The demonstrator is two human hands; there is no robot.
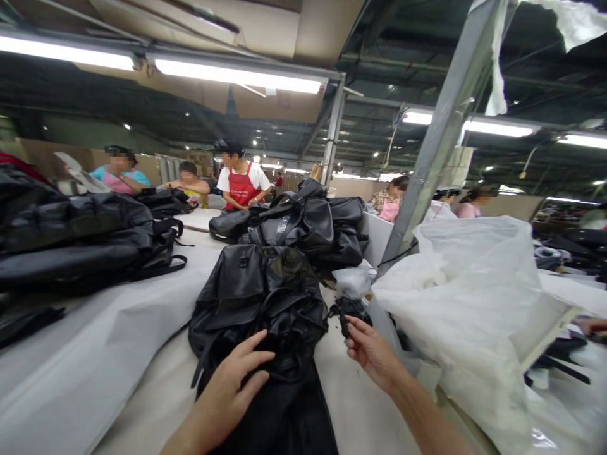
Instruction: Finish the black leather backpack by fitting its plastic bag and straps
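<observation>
A black backpack [237, 278] with a front flap and loose straps lies on the pale table in front of me. My left hand [237, 379] is over its lower part, fingers apart; whether they touch the fabric I cannot tell. To the right of the backpack, my right hand [372, 354] pinches a small black piece [343, 323] between thumb and fingers; it looks like a buckle or strap end, too small to be sure. Just behind that hand sits a little heap of black parts [358, 308] beside a clear plastic bag [353, 279].
Black bags are piled at the left [76, 234] and behind the backpack [294, 221]. White plastic sheeting [465, 303] bulges at the right beside a slanted metal post [436, 126]. Several people work at tables farther back, one in a red apron [241, 188].
</observation>
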